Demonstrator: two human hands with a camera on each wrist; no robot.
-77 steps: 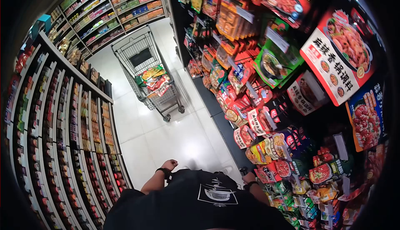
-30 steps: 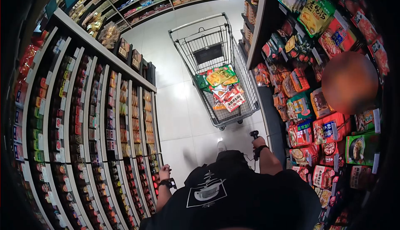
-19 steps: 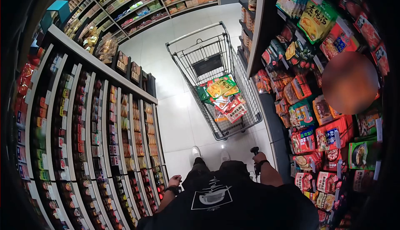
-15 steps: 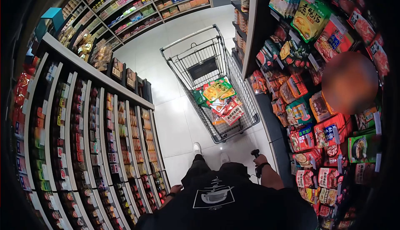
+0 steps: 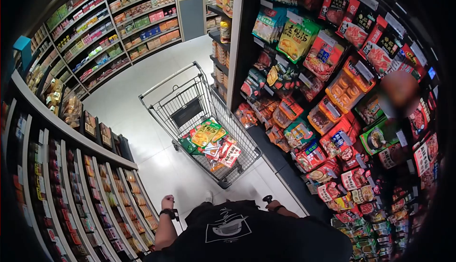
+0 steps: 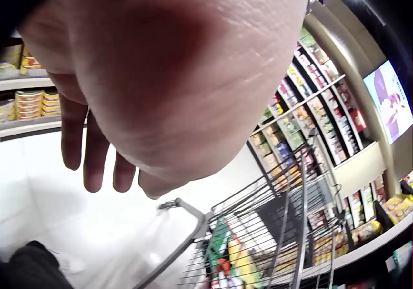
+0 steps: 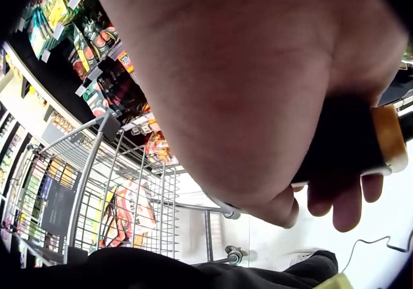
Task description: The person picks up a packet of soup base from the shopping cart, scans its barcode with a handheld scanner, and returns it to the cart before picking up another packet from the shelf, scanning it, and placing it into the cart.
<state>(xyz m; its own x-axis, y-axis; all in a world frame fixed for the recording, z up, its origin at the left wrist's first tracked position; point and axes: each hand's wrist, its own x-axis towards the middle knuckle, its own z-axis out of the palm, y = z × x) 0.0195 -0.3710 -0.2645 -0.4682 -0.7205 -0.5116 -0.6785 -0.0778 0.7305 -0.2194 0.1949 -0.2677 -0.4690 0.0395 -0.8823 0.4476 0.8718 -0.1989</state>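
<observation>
In the head view, my left hand (image 5: 167,202) hangs by the left side of the body, over the aisle floor, holding nothing. The left wrist view shows its fingers (image 6: 95,157) pointing loosely downward. On the other side, my right hand (image 5: 273,205) grips a black handheld device (image 5: 267,198) with a rounded top. Its dark body (image 7: 345,137) has an orange-brown band, seen close in the right wrist view; the palm hides much of it. In front of the body stands a wire shopping cart (image 5: 183,112), holding several food packets (image 5: 209,133), green, yellow and red. Neither hand touches the cart.
Hanging seasoning packets (image 5: 297,39) cover the rack along the right. Shelves of jars (image 5: 71,191) line the left side. White tiled floor (image 5: 152,162) runs between them, and more stocked shelves (image 5: 137,20) stand across the back. A shoe (image 5: 209,196) shows below the cart.
The cart is nearer than at first. Over the last half second the view has turned right, so cart and racks slide left. The left hand has come forward from beside the body.
</observation>
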